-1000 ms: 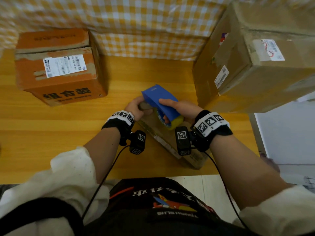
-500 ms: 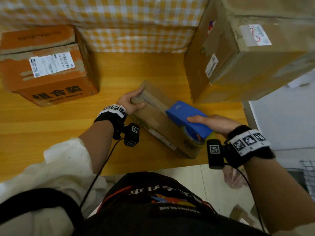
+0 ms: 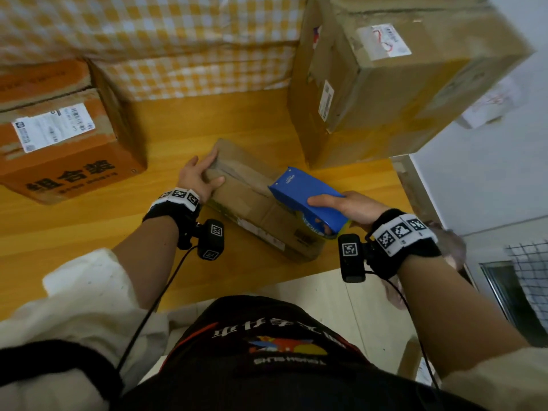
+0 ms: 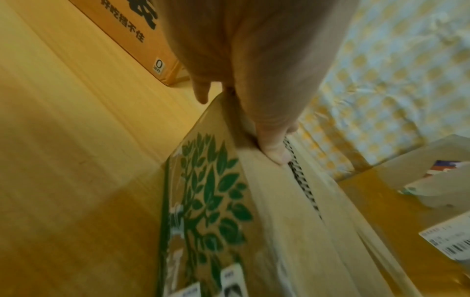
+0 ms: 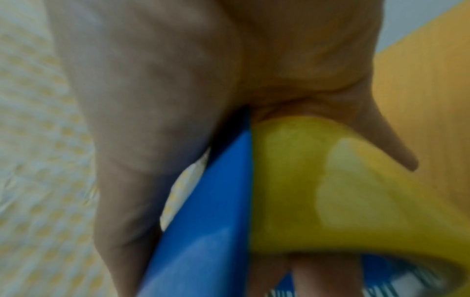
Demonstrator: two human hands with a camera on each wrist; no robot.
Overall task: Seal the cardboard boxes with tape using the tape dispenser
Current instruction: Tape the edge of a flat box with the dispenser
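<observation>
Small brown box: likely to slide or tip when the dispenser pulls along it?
Small brown box lies low and long, so tipping seems unlikely. Smooth wooden table probably lets it slide; the left hand holds its far end. Its creased top may flex.

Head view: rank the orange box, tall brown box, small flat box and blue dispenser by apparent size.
1. tall brown box
2. orange box: cut off by the frame edge, so its rank is less sure
3. small flat box: partly hidden by the dispenser
4. blue dispenser
</observation>
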